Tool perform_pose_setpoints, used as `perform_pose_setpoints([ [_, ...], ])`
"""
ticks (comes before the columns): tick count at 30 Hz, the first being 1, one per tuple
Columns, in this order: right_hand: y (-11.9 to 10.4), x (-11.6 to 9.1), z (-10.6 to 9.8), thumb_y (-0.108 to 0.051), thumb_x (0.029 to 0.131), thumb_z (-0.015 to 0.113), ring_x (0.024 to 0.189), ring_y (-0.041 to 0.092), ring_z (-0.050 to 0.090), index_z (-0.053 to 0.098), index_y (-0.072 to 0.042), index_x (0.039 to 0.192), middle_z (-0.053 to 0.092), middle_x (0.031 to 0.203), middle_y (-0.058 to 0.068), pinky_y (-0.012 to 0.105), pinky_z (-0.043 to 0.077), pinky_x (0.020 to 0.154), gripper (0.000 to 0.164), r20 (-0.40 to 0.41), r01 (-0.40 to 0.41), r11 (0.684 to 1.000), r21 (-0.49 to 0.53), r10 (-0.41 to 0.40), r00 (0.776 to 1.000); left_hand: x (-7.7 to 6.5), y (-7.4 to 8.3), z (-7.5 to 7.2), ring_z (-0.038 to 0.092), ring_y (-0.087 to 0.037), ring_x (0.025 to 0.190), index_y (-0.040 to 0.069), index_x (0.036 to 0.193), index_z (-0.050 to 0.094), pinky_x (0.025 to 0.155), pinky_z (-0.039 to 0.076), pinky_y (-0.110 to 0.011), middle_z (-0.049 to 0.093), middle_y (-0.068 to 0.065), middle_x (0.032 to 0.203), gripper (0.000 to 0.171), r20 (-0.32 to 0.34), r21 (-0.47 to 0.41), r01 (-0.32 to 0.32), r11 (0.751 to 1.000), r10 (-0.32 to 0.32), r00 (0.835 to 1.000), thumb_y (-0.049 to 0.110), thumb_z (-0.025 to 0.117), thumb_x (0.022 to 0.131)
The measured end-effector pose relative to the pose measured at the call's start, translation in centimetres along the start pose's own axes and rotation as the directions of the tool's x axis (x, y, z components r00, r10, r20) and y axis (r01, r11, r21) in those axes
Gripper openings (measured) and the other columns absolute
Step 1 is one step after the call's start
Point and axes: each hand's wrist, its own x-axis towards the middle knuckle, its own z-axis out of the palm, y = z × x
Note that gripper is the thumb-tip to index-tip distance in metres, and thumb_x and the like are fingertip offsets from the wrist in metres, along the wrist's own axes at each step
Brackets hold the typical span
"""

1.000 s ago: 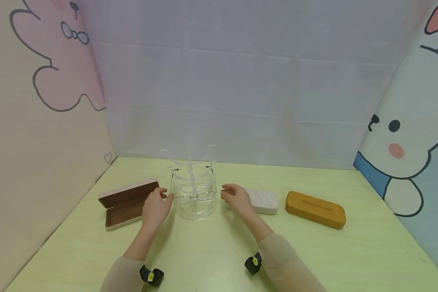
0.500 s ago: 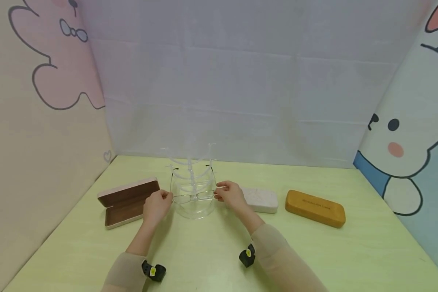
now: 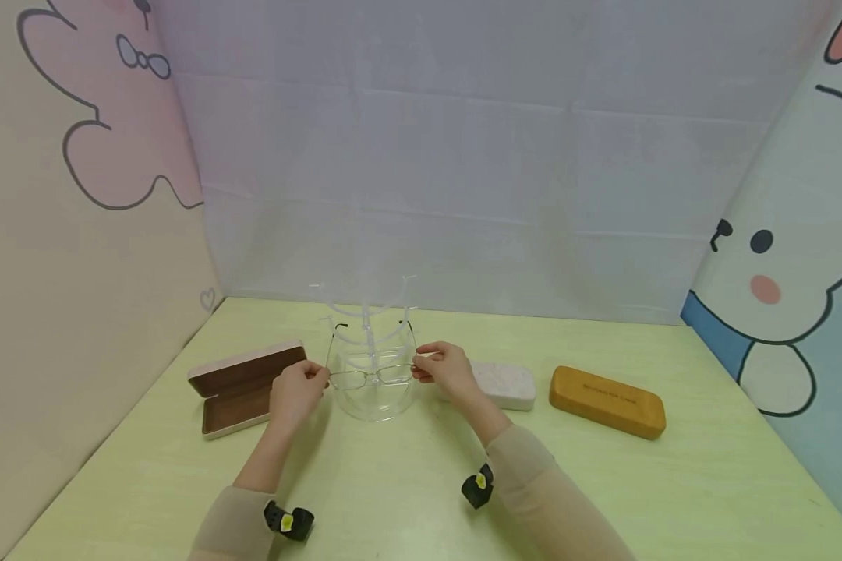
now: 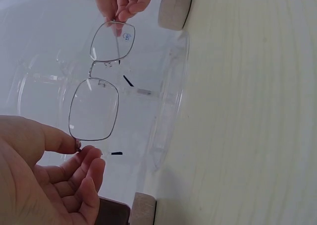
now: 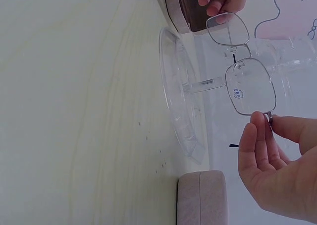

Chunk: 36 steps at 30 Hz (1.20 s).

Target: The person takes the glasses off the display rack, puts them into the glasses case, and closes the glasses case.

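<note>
Reading the clock from the head view with the wire-rimmed glasses (image 3: 372,376) at its centre, the left hand (image 3: 298,392) is pinching the frame's outer corner at nine o'clock, and the right hand (image 3: 447,370) is pinching the opposite corner at three, each working with thumb and fingertips near the hinge. The glasses are sitting in front of the clear display stand (image 3: 369,331), their temples stretching away towards twelve along its sides; whether the stand's tiers are bearing any weight, I cannot tell. Snagging is looking like the chief risk — if one hand were leading the other, a dark temple tip could be catching on a tier and dragging the light-looking stand along or tipping it. Uneven outward pulling could be straining the hinges, since both hands are holding right beside them. The thin wire is offering little to grip, so a slipping thumb could be smearing a lens. The white case (image 3: 505,386) is lying just beyond the right hand, also towards three — a wide swing could be knocking it.
</note>
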Motion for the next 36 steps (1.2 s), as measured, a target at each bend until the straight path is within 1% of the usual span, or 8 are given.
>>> perform_pose_setpoints([
  [7,-0.4,-0.5,0.0,-0.001,0.084,0.059,0.062,0.01,0.062,0.054,0.01,0.114,0.067,0.083,0.016,0.029,0.054,0.066,0.032,-0.008,0.002,1.0,0.008,-0.002,1.0,-0.3,0.2,-0.8,0.06,-0.009,0.063,0.002,0.088,0.066,0.057,0.043,-0.025,0.067,-0.004,0.075,0.022,0.081,-0.051,0.04,0.998,-0.036,0.996,0.017,0.051,0.083],
  [12,0.0,-1.2,-0.6,-0.002,0.084,0.059,0.062,0.01,0.062,0.055,0.008,0.115,0.067,0.077,0.011,0.029,0.054,0.066,0.032,-0.011,-0.018,0.999,0.028,0.018,1.0,-0.7,0.3,-0.9,0.06,-0.012,0.066,0.001,0.087,0.064,0.064,0.044,-0.026,0.065,-0.006,0.075,0.022,0.165,-0.109,0.082,0.991,-0.064,0.984,0.019,0.052,0.084],
  [16,0.2,-1.7,-1.2,-0.001,0.083,0.058,0.062,0.011,0.062,0.055,0.008,0.114,0.066,0.074,0.009,0.03,0.054,0.066,0.032,-0.011,-0.029,0.999,0.037,0.03,1.0,-1.1,0.3,-0.9,0.06,-0.015,0.068,0.0,0.085,0.064,0.066,0.045,-0.028,0.062,-0.006,0.074,0.022,0.241,-0.157,0.094,0.983,-0.055,0.969,0.019,0.052,0.085],
  [21,0.3,-2.4,-1.8,0.001,0.082,0.059,0.061,0.011,0.061,0.055,0.006,0.115,0.066,0.074,0.007,0.029,0.054,0.066,0.034,-0.027,-0.05,0.998,0.046,0.051,0.998,-1.9,0.6,-0.9,0.059,-0.016,0.066,0.001,0.082,0.063,0.065,0.044,-0.031,0.061,-0.006,0.071,0.02,0.299,-0.205,0.084,0.975,-0.02,0.954,0.017,0.053,0.085],
  [25,0.3,-2.9,-2.2,0.003,0.08,0.059,0.061,0.01,0.06,0.055,0.005,0.115,0.066,0.077,0.01,0.028,0.053,0.066,0.035,-0.04,-0.056,0.996,0.074,0.059,0.997,-2.5,1.0,-1.1,0.057,-0.014,0.065,-0.001,0.082,0.062,0.065,0.046,-0.032,0.059,-0.002,0.069,0.02,0.348,-0.249,0.073,0.966,0.019,0.937,0.015,0.052,0.086],
  [29,0.4,-3.5,-2.6,0.004,0.079,0.058,0.06,0.011,0.059,0.055,0.006,0.114,0.066,0.078,0.012,0.027,0.052,0.065,0.035,-0.044,-0.052,0.994,0.093,0.057,0.997,-3.0,1.2,-1.2,0.057,-0.014,0.066,-0.003,0.083,0.061,0.066,0.046,-0.031,0.058,-0.003,0.068,0.021,0.402,-0.275,0.059,0.96,0.059,0.914,0.014,0.05,0.087],
  [34,0.3,-4.5,-3.3,0.004,0.079,0.058,0.06,0.011,0.057,0.053,0.005,0.117,0.065,0.074,0.007,0.025,0.052,0.063,0.039,-0.06,-0.063,0.992,0.111,0.069,0.996,-3.7,1.3,-1.0,0.058,-0.015,0.066,-0.001,0.079,0.06,0.067,0.046,-0.03,0.057,-0.007,0.069,0.02,0.475,-0.305,0.053,0.951,0.103,0.874,0.013,0.048,0.085],
  [36,0.2,-4.9,-3.7,0.003,0.079,0.058,0.06,0.012,0.057,0.053,0.005,0.118,0.065,0.075,0.008,0.025,0.051,0.063,0.039,-0.06,-0.062,0.992,0.114,0.07,0.996,-4.0,1.3,-0.9,0.058,-0.014,0.066,0.0,0.077,0.06,0.066,0.047,-0.029,0.057,-0.006,0.07,0.018,0.497,-0.315,0.052,0.948,0.118,0.86,0.013,0.049,0.084],
])
